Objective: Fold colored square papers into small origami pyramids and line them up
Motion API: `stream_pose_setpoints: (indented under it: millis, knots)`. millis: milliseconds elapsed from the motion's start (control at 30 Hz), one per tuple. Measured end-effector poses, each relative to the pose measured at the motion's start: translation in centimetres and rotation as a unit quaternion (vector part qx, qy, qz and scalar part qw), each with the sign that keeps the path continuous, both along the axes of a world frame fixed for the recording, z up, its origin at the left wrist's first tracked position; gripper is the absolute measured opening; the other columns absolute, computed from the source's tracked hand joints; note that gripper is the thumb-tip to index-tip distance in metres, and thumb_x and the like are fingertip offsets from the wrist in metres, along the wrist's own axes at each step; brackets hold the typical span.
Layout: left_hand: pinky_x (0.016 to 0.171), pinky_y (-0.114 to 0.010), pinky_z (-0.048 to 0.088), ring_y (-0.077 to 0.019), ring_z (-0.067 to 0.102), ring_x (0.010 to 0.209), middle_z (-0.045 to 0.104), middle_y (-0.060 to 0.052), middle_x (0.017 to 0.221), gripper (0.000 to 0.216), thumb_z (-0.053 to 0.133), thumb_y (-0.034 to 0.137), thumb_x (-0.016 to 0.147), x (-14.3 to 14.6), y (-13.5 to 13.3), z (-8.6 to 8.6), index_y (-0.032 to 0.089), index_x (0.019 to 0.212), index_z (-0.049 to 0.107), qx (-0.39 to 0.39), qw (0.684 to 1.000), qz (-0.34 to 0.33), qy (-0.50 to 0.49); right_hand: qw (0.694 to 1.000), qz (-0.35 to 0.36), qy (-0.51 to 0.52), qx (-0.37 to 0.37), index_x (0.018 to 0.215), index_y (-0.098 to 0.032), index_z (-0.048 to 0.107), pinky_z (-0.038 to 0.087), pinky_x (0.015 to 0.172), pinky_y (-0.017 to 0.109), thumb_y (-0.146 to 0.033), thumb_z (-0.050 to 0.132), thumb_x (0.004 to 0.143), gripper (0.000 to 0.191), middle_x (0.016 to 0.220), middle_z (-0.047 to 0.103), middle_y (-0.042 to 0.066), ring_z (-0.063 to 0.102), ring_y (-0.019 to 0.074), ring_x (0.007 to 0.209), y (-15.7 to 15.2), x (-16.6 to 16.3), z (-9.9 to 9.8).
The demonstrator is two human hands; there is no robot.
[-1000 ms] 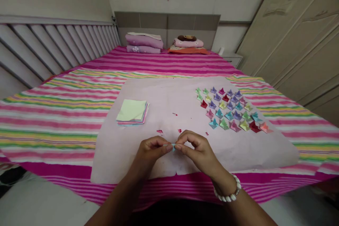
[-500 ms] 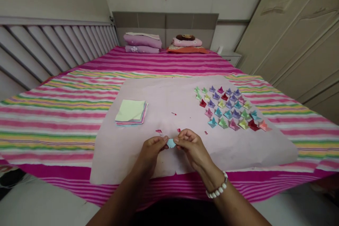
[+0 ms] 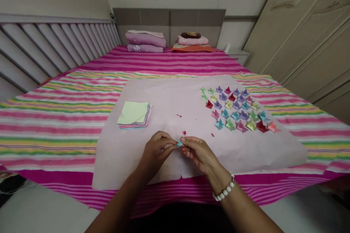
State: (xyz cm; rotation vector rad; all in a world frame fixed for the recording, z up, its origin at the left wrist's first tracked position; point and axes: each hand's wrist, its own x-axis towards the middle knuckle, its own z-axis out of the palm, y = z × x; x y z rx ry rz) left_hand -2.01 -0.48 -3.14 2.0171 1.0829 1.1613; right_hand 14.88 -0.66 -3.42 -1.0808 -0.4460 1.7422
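A small folded piece of light-blue paper (image 3: 179, 144) is pinched between my two hands, above the near middle of a big pale sheet (image 3: 164, 94). My left hand (image 3: 158, 150) grips its left side with thumb and fingertips. From the right, my right hand (image 3: 199, 153) holds the other side, fingers curled beneath. The fingertips cover most of the paper, so its exact shape is hard to make out. Just beyond the hands lies a small red paper scrap (image 3: 184, 133).
To the left sits a stack of square coloured paper (image 3: 133, 113). Several rows of small folded paper boats (image 3: 235, 115) cover the right side. More red scraps (image 3: 212, 135) dot the sheet, which lies on a striped bed (image 3: 60, 116). Folded bedding (image 3: 145, 40) rests by the headboard.
The blue paper has turned and shows less of its face. My left hand has shifted right and up, fingers now over the paper, hiding a red scrap. The view has tilted slightly.
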Motion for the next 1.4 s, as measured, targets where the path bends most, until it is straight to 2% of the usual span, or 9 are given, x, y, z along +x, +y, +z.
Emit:
stream_pose_setpoints:
  millis: [100, 167, 333, 467, 567, 733, 1000, 1167, 1400]
  knots:
    - [0.07, -0.024, 0.049, -0.0132, 0.059, 0.079, 0.06, -0.001, 0.083, 0.011, 0.064, 0.017, 0.081, 0.1, 0.9, -0.4, 0.022, 0.084, 0.072, -0.029, 1.0, 0.004, -0.002, 0.998, 0.034, -0.045, 0.034, 0.064, -0.012, 0.069, 0.045, 0.049, 0.021, -0.034, 0.085, 0.059, 0.028, 0.055, 0.065, 0.003, 0.056, 0.0089, 0.047, 0.3, 0.3, -0.7]
    - [0.063, -0.023, 0.048, -0.0119, 0.058, 0.073, 0.061, -0.001, 0.083, 0.007, 0.065, 0.018, 0.08, 0.2, 1.6, -0.9, 0.02, 0.081, 0.071, -0.07, 0.997, 0.011, -0.023, 0.987, 0.026, -0.122, 0.104, 0.067, -0.013, 0.071, 0.045, 0.052, 0.023, -0.04, 0.079, 0.066, 0.028, 0.057, 0.065, 0.003, 0.055, 0.0105, 0.051, 0.6, 0.6, -1.4]
    - [0.052, -0.02, 0.045, -0.0104, 0.053, 0.064, 0.061, -0.001, 0.079, 0.008, 0.067, 0.025, 0.077, 0.7, 3.1, -2.3, 0.018, 0.079, 0.071, -0.141, 0.988, 0.019, -0.061, 0.9, -0.035, -0.281, 0.332, 0.081, -0.022, 0.076, 0.046, 0.062, 0.027, -0.03, 0.079, 0.067, 0.016, 0.082, 0.067, 0.003, 0.056, 0.0139, 0.067, 1.9, 1.4, -2.8]
    - [0.049, -0.018, 0.044, -0.0117, 0.056, 0.067, 0.063, -0.002, 0.079, 0.009, 0.067, 0.026, 0.075, 1.3, 4.0, -2.7, 0.018, 0.077, 0.071, -0.158, 0.984, 0.024, -0.08, 0.859, -0.01, -0.314, 0.403, 0.081, -0.023, 0.075, 0.045, 0.059, 0.027, -0.026, 0.074, 0.073, 0.009, 0.082, 0.065, 0.003, 0.054, 0.0131, 0.064, 3.0, 1.4, -3.6]
    - [0.049, -0.018, 0.045, -0.0124, 0.058, 0.067, 0.065, -0.002, 0.08, 0.01, 0.067, 0.027, 0.074, 1.7, 4.7, -3.2, 0.018, 0.077, 0.07, -0.169, 0.981, 0.03, -0.092, 0.854, -0.012, -0.329, 0.404, 0.078, -0.022, 0.074, 0.044, 0.058, 0.027, -0.027, 0.072, 0.075, 0.005, 0.08, 0.065, 0.003, 0.055, 0.0137, 0.064, 3.9, 1.4, -4.3]
    - [0.053, -0.021, 0.05, -0.0142, 0.062, 0.069, 0.067, -0.003, 0.08, 0.012, 0.067, 0.028, 0.074, 2.0, 5.9, -4.4, 0.017, 0.077, 0.069, -0.172, 0.979, 0.041, -0.104, 0.877, 0.0, -0.311, 0.367, 0.075, -0.021, 0.07, 0.045, 0.058, 0.027, -0.03, 0.071, 0.075, 0.009, 0.074, 0.065, 0.002, 0.056, 0.0144, 0.062, 5.2, 1.6, -6.0]
    - [0.067, -0.027, 0.055, -0.016, 0.067, 0.07, 0.069, -0.002, 0.073, 0.014, 0.065, 0.031, 0.072, 2.0, 7.1, -7.6, 0.017, 0.076, 0.066, -0.169, 0.976, 0.067, -0.121, 0.89, 0.0, -0.307, 0.337, 0.074, -0.019, 0.065, 0.045, 0.056, 0.025, -0.03, 0.068, 0.074, 0.011, 0.069, 0.063, 0.001, 0.056, 0.014, 0.059, 6.4, 1.7, -8.9]
    - [0.064, -0.026, 0.053, -0.0151, 0.066, 0.068, 0.067, -0.003, 0.074, 0.017, 0.063, 0.033, 0.072, 2.4, 7.1, -8.8, 0.017, 0.076, 0.062, -0.159, 0.977, 0.097, -0.108, 0.892, -0.002, -0.31, 0.329, 0.077, -0.019, 0.061, 0.043, 0.055, 0.025, -0.029, 0.065, 0.075, 0.011, 0.068, 0.06, 0.0, 0.053, 0.013, 0.058, 6.0, 1.6, -9.2]
    - [0.061, -0.023, 0.048, -0.0118, 0.059, 0.068, 0.059, -0.002, 0.082, 0.012, 0.057, 0.028, 0.078, 2.9, 7.1, -8.9, 0.018, 0.085, 0.058, -0.121, 0.982, 0.129, -0.062, 0.879, -0.019, -0.339, 0.333, 0.074, -0.019, 0.058, 0.039, 0.056, 0.024, -0.026, 0.061, 0.077, 0.008, 0.07, 0.055, -0.001, 0.047, 0.0117, 0.059, 5.3, 1.3, -8.9]
